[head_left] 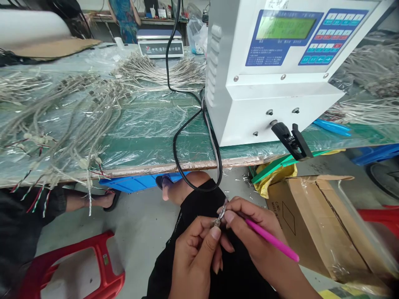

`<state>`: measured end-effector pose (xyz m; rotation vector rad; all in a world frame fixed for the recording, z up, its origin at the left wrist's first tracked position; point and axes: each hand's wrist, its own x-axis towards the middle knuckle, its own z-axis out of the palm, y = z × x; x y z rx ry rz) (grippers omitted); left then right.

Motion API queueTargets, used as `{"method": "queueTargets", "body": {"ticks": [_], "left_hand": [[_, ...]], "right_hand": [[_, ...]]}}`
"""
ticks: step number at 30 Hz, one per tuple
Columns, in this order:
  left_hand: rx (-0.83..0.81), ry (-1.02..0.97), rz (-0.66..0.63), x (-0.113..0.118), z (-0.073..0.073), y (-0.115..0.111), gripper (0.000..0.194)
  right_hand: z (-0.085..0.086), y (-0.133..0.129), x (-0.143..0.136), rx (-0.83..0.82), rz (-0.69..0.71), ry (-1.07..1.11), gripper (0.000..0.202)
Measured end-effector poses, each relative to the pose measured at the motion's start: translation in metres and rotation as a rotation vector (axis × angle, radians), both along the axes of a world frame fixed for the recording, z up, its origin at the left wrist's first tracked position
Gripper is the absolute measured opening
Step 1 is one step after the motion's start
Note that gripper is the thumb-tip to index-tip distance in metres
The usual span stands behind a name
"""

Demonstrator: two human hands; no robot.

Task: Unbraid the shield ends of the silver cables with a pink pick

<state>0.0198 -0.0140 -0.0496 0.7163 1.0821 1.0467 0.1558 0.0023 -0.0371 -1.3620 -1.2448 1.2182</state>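
Note:
My left hand (198,251) is closed, pinching the end of a grey cable (222,211) between thumb and forefinger above my lap. Bare silvery strands show where the cable comes out past the thumb. Closed around a slim pink-handled tool (272,240), my right hand (258,232) meets the left at the strands, its thumb and forefinger touching them. The tool's tip is hidden by the fingers, so its kind cannot be told.
A white machine (258,99) with a black clip (293,141) stands on the green bench (140,141). Cable bundles (93,108) lie left, near a scale (160,43). A black cord (175,153) hangs over the edge. Below are a carton (330,224) and red stool (102,257). Another person's leg (87,200) shows left.

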Motion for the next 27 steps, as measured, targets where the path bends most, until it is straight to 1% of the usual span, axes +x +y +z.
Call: {"method": "queueTargets", "body": {"ticks": [2,4,7,8,9,10,13,14,17,20,22,24,27], "left_hand": [[-0.007,0.008,0.03,0.0,0.0,0.0,0.023],[-0.01,-0.007,0.053,0.001,0.0,0.0,0.022],[-0.008,-0.033,0.069,0.001,-0.002,-0.001,0.02],[-0.002,-0.033,0.072,0.001,-0.002,-0.001,0.02],[0.007,-0.03,0.076,0.001,-0.002,-0.001,0.019],[0.019,-0.026,0.085,0.001,-0.003,0.0,0.017],[0.047,-0.018,0.122,0.001,-0.002,0.001,0.013],[0.042,-0.019,0.13,0.001,-0.001,0.002,0.013],[-0.003,-0.039,0.133,0.001,0.001,0.004,0.013],[-0.026,-0.066,0.146,0.001,0.001,0.005,0.013],[-0.027,-0.079,0.161,0.001,0.0,0.005,0.013],[-0.031,-0.092,0.169,0.001,-0.002,0.005,0.013],[-0.034,-0.115,0.156,0.001,-0.003,0.005,0.012]], "right_hand": [[-0.007,-0.004,0.005,0.048,-0.054,0.019,0.028],[-0.012,-0.008,0.011,0.136,-0.121,0.025,0.043],[-0.009,-0.015,0.015,0.21,-0.124,0.0,0.065],[-0.006,-0.017,0.014,0.221,-0.124,0.01,0.067],[-0.003,-0.018,0.012,0.232,-0.127,0.034,0.065],[-0.001,-0.019,0.009,0.247,-0.137,0.067,0.058],[0.003,-0.022,-0.001,0.267,-0.135,0.122,0.02],[0.003,-0.023,-0.005,0.264,-0.115,0.12,0.014],[-0.005,-0.026,-0.01,0.29,-0.083,0.1,0.028],[-0.015,-0.029,-0.013,0.383,-0.136,0.072,0.034],[-0.018,-0.028,-0.015,0.405,-0.188,0.037,0.032],[-0.018,-0.026,-0.018,0.381,-0.231,0.045,0.027],[-0.016,-0.021,-0.025,0.342,-0.341,0.193,0.022]]}}
